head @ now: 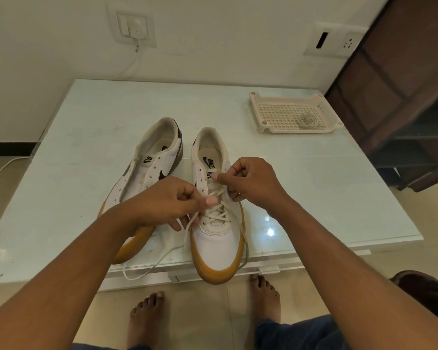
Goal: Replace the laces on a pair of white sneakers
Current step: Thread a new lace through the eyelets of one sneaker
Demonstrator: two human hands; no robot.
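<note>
My left hand (172,200) pinches one strand of the lace (215,213); my right hand (250,183) pinches another near the upper eyelets. The half-laced sneaker (218,243) sits at the table's (86,173) near edge, toe overhanging, just beside the unlaced sneaker (152,157). The tray (283,99) at the far right corner holds a coiled lace (307,120).

The gap between the left hand (172,200) and the right hand (250,185) is narrow. It is crossed by the lace (214,192), which both hands pinch above the half-laced sneaker (219,238). Beside and partly under the left hand, the unlaced sneaker (159,152) blocks the way. The lace's loose end (186,233) trails below the left hand and over the bench (81,160) edge. Open bench top lies left of the left hand and right of the right hand. Well beyond the right hand, a plastic tray (296,129) holding a coiled lace (306,120) stands near the back corner. The wall (213,34) closes the far side.
</note>
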